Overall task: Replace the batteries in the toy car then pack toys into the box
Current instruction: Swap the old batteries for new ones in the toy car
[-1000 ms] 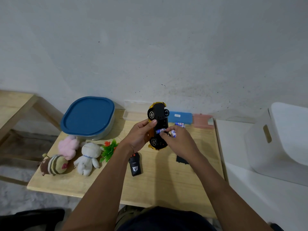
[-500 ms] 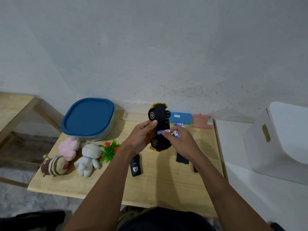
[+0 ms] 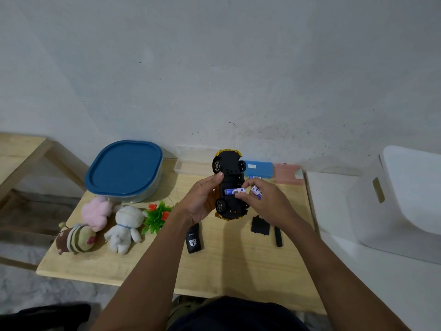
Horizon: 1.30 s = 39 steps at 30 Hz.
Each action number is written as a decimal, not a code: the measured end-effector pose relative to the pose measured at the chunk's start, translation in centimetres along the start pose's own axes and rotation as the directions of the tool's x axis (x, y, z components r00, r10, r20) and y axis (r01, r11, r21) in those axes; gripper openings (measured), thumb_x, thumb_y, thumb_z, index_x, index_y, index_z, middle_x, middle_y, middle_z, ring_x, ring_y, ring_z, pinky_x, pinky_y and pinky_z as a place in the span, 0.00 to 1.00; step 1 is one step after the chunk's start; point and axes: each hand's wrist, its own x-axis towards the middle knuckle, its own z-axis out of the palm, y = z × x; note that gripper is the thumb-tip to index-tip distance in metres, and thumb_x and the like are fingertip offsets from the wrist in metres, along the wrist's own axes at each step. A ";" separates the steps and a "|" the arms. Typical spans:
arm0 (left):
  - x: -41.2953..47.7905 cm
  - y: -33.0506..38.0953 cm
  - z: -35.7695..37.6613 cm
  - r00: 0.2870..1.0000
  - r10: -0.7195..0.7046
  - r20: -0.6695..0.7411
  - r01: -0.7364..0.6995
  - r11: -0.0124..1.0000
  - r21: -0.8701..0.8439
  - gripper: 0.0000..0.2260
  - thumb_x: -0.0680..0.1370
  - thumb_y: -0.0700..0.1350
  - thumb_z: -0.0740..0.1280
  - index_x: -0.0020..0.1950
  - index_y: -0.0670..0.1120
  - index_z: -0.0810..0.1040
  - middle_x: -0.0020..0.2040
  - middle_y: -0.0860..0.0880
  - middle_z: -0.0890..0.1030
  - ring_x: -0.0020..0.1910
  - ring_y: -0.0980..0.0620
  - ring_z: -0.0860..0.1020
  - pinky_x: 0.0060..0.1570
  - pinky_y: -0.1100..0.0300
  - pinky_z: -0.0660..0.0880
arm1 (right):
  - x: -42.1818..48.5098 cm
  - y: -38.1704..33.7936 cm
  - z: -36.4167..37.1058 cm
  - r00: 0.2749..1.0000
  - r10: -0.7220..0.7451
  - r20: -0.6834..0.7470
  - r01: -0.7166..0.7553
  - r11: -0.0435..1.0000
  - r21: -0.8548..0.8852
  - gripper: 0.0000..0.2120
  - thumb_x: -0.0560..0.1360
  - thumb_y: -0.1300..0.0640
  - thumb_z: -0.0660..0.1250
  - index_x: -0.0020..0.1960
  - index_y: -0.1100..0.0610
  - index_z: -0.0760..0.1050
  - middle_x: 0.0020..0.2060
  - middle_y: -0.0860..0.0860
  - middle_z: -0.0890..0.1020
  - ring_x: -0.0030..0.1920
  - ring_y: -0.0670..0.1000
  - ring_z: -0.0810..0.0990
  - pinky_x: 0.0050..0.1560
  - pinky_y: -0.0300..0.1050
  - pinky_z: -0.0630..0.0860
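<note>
Toy car [image 3: 229, 173], belly up, is held above the desk [image 3: 238, 266] in the head view, its black underside facing the camera and its yellow body showing only at the edges. The left hand [image 3: 202, 201] cradles it from the left, grip closed round the chassis, 1 fingertip resting on the underside near the far wheels. The right hand [image 3: 267, 201] pinches a blue-and-white battery [image 3: 232, 191] lying crosswise at the open compartment, while a second battery [image 3: 256, 191] sticks out between its other fingers. Both forearms reach forward from the bottom of the frame, wrists bent inward toward the car.

The step in hand appears to be seating the cells; whether this 1 is fully in cannot be told. The next move likely calls for pressing it flat with polarity matched, fitting the second, then refitting the black cover [image 3: 260, 225] lying on the desk beside a thin black tool [image 3: 278, 236]. Packing is not yet begun: 3 plush toys [image 3: 125, 225] and a remote [image 3: 193, 240] lie on the desk, and the blue-lidded box [image 3: 124, 168] stands shut at the back left.
</note>
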 end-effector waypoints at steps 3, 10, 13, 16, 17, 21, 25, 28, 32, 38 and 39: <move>0.1 0.0 -0.1 1.000 0.006 -0.010 -0.006 1.000 -0.026 0.22 0.79 0.54 0.63 0.66 0.41 0.77 0.62 0.39 0.80 0.60 0.42 0.80 0.58 0.49 0.78 | -0.2 -0.7 -0.2 0.999 -0.037 -0.029 0.039 0.997 0.061 0.09 0.72 0.39 0.70 0.44 0.42 0.74 0.36 0.45 0.80 0.33 0.44 0.77 0.32 0.42 0.73; 0.5 -0.3 0.1 1.000 -0.009 -0.001 0.009 1.000 -0.026 0.23 0.80 0.54 0.62 0.68 0.40 0.75 0.64 0.38 0.79 0.64 0.41 0.77 0.63 0.50 0.75 | -0.3 -3.1 0.9 0.988 -0.042 -0.150 0.094 0.928 0.359 0.07 0.71 0.49 0.75 0.46 0.51 0.81 0.41 0.44 0.85 0.44 0.43 0.83 0.44 0.39 0.81; 0.7 -0.6 0.1 0.998 -0.054 -0.032 0.053 0.998 -0.021 0.22 0.80 0.55 0.60 0.67 0.42 0.76 0.64 0.39 0.80 0.63 0.42 0.78 0.63 0.48 0.75 | 0.0 -3.6 1.1 0.977 0.058 -0.203 0.043 0.886 0.461 0.07 0.76 0.50 0.69 0.46 0.52 0.82 0.35 0.44 0.85 0.39 0.41 0.83 0.43 0.35 0.78; 1.3 -1.2 -0.4 0.987 -0.130 -0.092 0.128 0.991 -0.035 0.22 0.80 0.55 0.60 0.68 0.44 0.75 0.64 0.41 0.80 0.63 0.42 0.79 0.60 0.48 0.76 | 0.1 -2.4 0.4 0.939 0.299 -0.173 -0.134 0.778 0.614 0.12 0.78 0.48 0.65 0.42 0.56 0.76 0.28 0.45 0.73 0.23 0.43 0.64 0.29 0.36 0.63; 1.6 -1.6 -0.5 0.982 -0.160 -0.104 0.156 0.987 -0.043 0.21 0.81 0.55 0.60 0.69 0.44 0.75 0.64 0.41 0.80 0.62 0.42 0.79 0.59 0.49 0.76 | 0.0 -1.7 0.1 0.928 0.352 -0.122 -0.183 0.714 0.675 0.12 0.79 0.49 0.64 0.45 0.57 0.76 0.31 0.48 0.72 0.23 0.44 0.60 0.29 0.39 0.59; 2.9 -4.0 -0.7 0.937 -0.253 -0.243 0.251 0.967 -0.039 0.18 0.82 0.53 0.59 0.68 0.44 0.72 0.59 0.40 0.82 0.52 0.43 0.83 0.48 0.51 0.78 | -1.0 1.0 -0.3 0.915 0.402 0.025 -0.300 0.641 0.707 0.13 0.81 0.48 0.60 0.55 0.55 0.78 0.32 0.48 0.72 0.25 0.45 0.61 0.29 0.40 0.58; 4.2 -6.9 -1.0 0.889 -0.263 -0.374 0.297 0.954 0.034 0.16 0.82 0.50 0.63 0.65 0.44 0.69 0.59 0.41 0.81 0.53 0.43 0.82 0.49 0.49 0.80 | -1.7 2.9 -0.4 0.883 0.450 0.134 -0.350 0.441 0.827 0.13 0.81 0.50 0.61 0.60 0.56 0.77 0.31 0.48 0.71 0.29 0.44 0.66 0.31 0.38 0.65; 4.8 -9.0 -1.2 0.883 -0.265 -0.386 0.316 0.946 0.073 0.17 0.82 0.50 0.64 0.66 0.43 0.72 0.59 0.42 0.81 0.56 0.44 0.81 0.53 0.49 0.79 | -1.7 4.0 -0.6 0.859 0.478 0.185 -0.340 0.260 0.904 0.12 0.82 0.53 0.61 0.61 0.57 0.75 0.32 0.48 0.70 0.29 0.44 0.67 0.33 0.37 0.66; 5.2 -11.3 -1.3 0.864 -0.260 -0.430 0.363 0.915 0.176 0.16 0.83 0.52 0.61 0.64 0.43 0.75 0.58 0.45 0.82 0.55 0.47 0.81 0.59 0.49 0.77 | -1.5 5.0 -1.1 0.846 0.503 0.178 -0.341 0.251 0.906 0.11 0.82 0.52 0.60 0.57 0.59 0.75 0.31 0.48 0.70 0.27 0.45 0.66 0.31 0.38 0.64; 5.6 -11.9 -0.6 0.883 -0.191 -0.429 0.360 0.861 0.359 0.12 0.84 0.51 0.57 0.59 0.47 0.76 0.51 0.49 0.81 0.50 0.50 0.80 0.51 0.57 0.76 | -1.1 5.7 -1.6 0.835 0.525 0.167 -0.369 0.309 0.876 0.12 0.81 0.49 0.61 0.53 0.58 0.74 0.30 0.49 0.67 0.27 0.46 0.63 0.30 0.40 0.63; 5.7 -12.0 -0.7 0.885 -0.179 -0.429 0.358 0.851 0.384 0.14 0.84 0.51 0.56 0.61 0.46 0.76 0.52 0.49 0.81 0.51 0.49 0.80 0.51 0.56 0.76 | -1.0 5.7 -1.6 0.833 0.526 0.170 -0.369 0.301 0.879 0.12 0.81 0.49 0.61 0.53 0.59 0.74 0.30 0.49 0.67 0.27 0.46 0.63 0.31 0.41 0.65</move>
